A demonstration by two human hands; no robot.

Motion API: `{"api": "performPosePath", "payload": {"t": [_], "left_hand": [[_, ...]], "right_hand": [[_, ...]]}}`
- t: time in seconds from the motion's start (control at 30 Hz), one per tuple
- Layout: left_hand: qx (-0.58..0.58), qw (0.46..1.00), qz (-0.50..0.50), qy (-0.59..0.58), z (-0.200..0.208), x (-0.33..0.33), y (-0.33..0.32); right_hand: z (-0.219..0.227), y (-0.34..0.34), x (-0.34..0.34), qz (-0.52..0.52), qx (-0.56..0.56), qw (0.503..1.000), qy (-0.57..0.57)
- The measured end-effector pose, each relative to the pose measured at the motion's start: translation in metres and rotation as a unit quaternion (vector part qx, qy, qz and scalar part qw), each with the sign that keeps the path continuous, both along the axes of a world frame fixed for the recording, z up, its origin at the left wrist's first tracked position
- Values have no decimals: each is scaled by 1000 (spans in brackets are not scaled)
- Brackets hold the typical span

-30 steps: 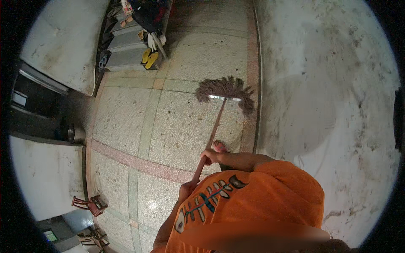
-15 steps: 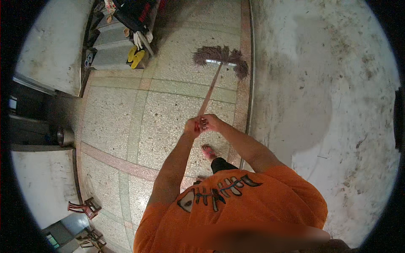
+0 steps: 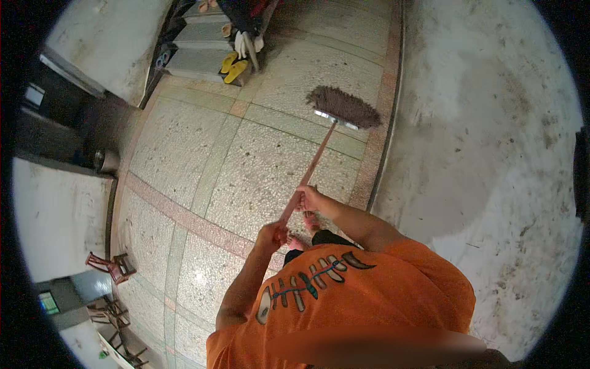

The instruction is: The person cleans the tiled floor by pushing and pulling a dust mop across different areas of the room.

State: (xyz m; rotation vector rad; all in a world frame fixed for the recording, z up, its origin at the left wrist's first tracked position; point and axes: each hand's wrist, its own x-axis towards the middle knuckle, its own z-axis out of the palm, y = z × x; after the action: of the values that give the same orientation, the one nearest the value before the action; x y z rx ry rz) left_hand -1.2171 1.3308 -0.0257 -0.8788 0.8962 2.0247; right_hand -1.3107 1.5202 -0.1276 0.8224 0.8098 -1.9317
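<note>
A mop (image 3: 319,152) with a long reddish handle slants away from me across the speckled floor. Its wide brown-grey fringed head (image 3: 345,107) lies flat on the tiles, close to the right-hand wall. My left hand (image 3: 271,236) is wrapped round the near end of the handle, low and in front of my shirt. Farther up the shaft, my right hand (image 3: 309,199) is closed on it too, with a gap between the two hands. Below the hands show my feet in pink sandals (image 3: 310,220).
A long pale, stained wall (image 3: 455,160) runs along the right. Stairs (image 3: 203,61) at the far left bear yellow slippers (image 3: 233,67) and white gloves (image 3: 240,45). A metal bucket (image 3: 107,161) stands by a dark doorway at left. Wooden chairs (image 3: 113,267) stand at the lower left.
The mop head has come nearer and swung a little to the right. My hands have drawn back toward my body and moved apart along the handle. The view has turned slightly.
</note>
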Motion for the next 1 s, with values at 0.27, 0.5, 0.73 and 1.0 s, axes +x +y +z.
{"api": "performPosePath", "payload": {"t": [0.27,0.5,0.73,1.0], "left_hand": [[-185,980,0,-73,114,163,-78],[-54,966,221,-125,93,324,-117],[-99,972,198,-73,79,345,-98],[-157,976,152,-7,77,258,-85]], "right_hand": [[-54,-88,105,215,-28,972,-89],[-12,-161,212,405,-75,911,-30],[7,-159,208,583,-163,759,238],[-55,-128,193,307,-173,745,566]]}}
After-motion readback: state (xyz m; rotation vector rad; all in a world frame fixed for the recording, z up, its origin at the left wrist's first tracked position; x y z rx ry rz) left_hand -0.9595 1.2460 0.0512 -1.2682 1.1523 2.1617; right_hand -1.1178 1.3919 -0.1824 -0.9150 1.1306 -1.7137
